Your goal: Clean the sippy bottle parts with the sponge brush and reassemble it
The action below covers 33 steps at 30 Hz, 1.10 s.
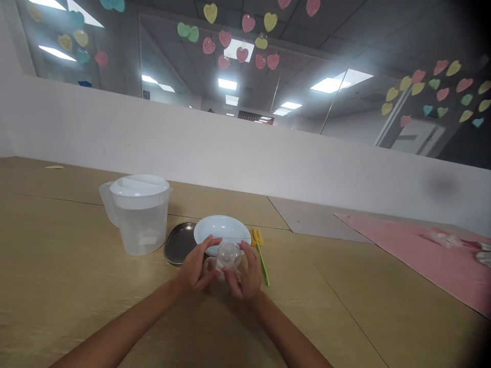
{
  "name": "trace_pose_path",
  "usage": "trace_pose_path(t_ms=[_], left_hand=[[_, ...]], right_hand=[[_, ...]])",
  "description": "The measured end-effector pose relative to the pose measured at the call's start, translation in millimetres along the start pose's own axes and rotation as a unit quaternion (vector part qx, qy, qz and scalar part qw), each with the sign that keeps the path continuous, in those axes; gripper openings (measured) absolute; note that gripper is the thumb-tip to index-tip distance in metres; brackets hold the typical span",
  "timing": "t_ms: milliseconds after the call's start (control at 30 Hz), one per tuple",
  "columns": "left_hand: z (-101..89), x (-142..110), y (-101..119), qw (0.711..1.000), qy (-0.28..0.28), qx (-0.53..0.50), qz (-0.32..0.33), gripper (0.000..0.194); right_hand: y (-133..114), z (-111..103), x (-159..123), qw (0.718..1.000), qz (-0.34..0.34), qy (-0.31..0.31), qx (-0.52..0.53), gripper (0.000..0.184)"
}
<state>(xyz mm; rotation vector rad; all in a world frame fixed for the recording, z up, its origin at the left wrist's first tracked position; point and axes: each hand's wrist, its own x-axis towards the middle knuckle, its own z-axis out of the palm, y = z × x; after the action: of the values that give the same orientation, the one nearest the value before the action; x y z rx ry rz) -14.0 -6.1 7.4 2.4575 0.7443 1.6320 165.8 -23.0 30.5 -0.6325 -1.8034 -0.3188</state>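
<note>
Both hands hold a clear plastic piece (228,259) with a round dome on top, up above the worktop (76,240). The left hand (195,266) wraps around one side of it, and the right hand (243,276) wraps around the other. The fingers (240,273) of both hands are curled in and closed on the piece, so it sits between them.

Just past the hands, at 12 o'clock, is a white plate (220,223). A dark metal tray (179,243) lies under its edge at 11 o'clock. A thin green brush with a yellow head (263,266) lies near the right hand at 1 o'clock.

Further off at 10 o'clock stands a clear plastic jug (140,230) with a white lid. A pink mat (414,260) lies far off at 2 o'clock. Beyond it all is a white wall (153,138).
</note>
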Motion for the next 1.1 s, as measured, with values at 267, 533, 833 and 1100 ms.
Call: trace_pose_path(t_ms=[267,533,833,1100], left_hand=[[6.6,-3.9,-6.5,0.995,-0.063,0.056,-0.054,0.073],[9.7,1.3,3.1,0.990,-0.066,0.081,-0.090,0.061],[9.3,3.5,7.6,0.990,-0.059,0.092,-0.093,0.040],[11.0,-0.3,4.8,0.990,-0.060,0.091,-0.084,0.043]], right_hand=[[-12.1,2.0,5.2,0.984,0.110,-0.090,0.105,0.050],[-1.1,8.2,-2.8,0.970,0.176,-0.112,0.122,0.044],[5.1,10.4,-6.9,0.975,0.164,-0.101,0.112,0.046],[4.9,13.5,-15.8,0.966,0.178,-0.092,0.164,0.045]])
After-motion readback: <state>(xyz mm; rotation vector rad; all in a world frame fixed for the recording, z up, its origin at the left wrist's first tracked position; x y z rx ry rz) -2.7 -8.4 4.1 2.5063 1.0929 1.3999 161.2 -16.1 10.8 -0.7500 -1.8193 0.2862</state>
